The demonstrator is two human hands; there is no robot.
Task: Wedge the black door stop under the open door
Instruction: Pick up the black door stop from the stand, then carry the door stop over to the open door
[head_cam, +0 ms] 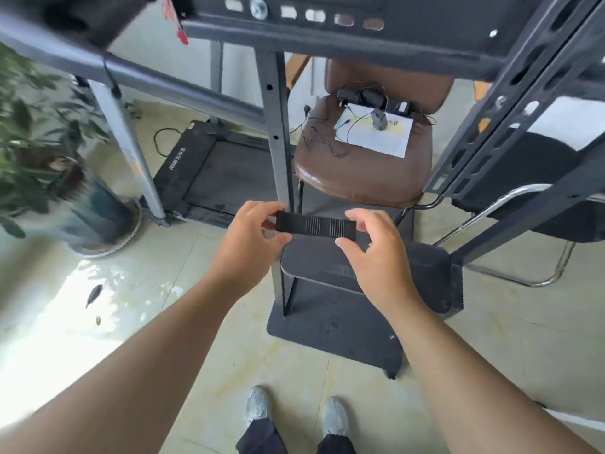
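Note:
The black door stop (315,226) is a flat ribbed rubber wedge, held level in the air at about waist height in front of me. My left hand (250,237) pinches its left end between thumb and fingers. My right hand (376,244) grips its right end, thumb below and fingers above. No door shows in this view.
A black metal stand (337,326) with a flat base and a small shelf rises right in front of my feet. Behind it is a brown chair (363,168) with cables and paper, a treadmill (209,172) at left, a potted plant (49,152) far left, and a chrome-framed chair (530,204) at right.

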